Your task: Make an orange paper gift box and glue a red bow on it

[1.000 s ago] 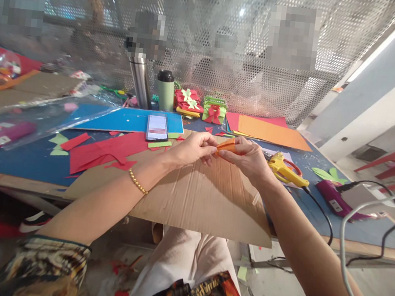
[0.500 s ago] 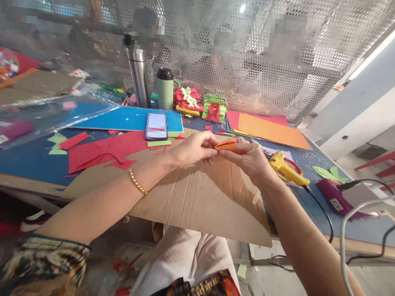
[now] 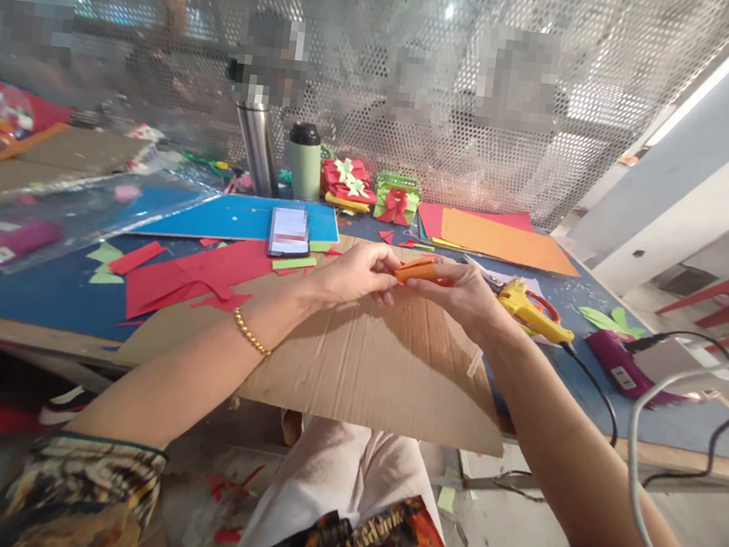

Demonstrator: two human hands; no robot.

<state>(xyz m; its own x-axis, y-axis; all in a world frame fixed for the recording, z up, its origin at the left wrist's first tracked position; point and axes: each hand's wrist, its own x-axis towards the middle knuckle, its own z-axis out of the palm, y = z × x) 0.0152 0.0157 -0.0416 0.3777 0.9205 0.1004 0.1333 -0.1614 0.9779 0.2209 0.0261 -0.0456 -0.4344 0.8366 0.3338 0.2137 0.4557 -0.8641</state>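
A small folded piece of orange paper (image 3: 416, 269) is held up between my two hands, above a brown cardboard sheet (image 3: 354, 369). My right hand (image 3: 464, 295) pinches its right side, thumb below and fingers behind. At the left end of the paper, my left hand (image 3: 365, 272) is closed, thumb and fingertips together against it; the exact contact is partly hidden by the fingers. Just right of my right hand lie a yellow glue gun (image 3: 531, 312) and red-handled scissors (image 3: 543, 306).
A phone (image 3: 289, 232) rests near a blue board (image 3: 213, 217) and red paper pieces (image 3: 199, 277). Behind stand a steel flask (image 3: 257, 147), a green bottle (image 3: 304, 166), small paper boxes (image 3: 396, 202) and orange sheets (image 3: 506, 241). Cables (image 3: 636, 462) hang at the right.
The orange paper has tilted slightly and shows a little more of its folded side. Both hands stay in nearly the same place, with small finger shifts.
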